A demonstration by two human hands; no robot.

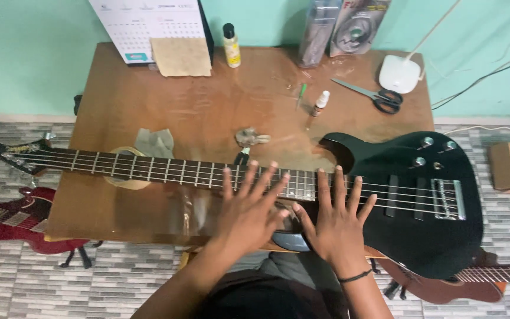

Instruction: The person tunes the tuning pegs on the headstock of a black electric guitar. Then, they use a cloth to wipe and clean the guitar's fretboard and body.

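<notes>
Black bass guitar (420, 201): lies flat across the brown surface (208, 112), neck pointing left.
Left hand (249, 212): palm down, fingers (255, 177) spread flat on the strings, gripping nothing.
Right hand (337, 221): likewise splayed, just right.
Risk: the body overhangs the near edge; a push could tip it.

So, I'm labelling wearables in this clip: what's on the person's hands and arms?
Both hands are bare, with no gloves or rings visible. The right hand has a thin black band around its wrist. The left hand and its wrist carry nothing. Both forearms are uncovered; no sleeves show.
</notes>
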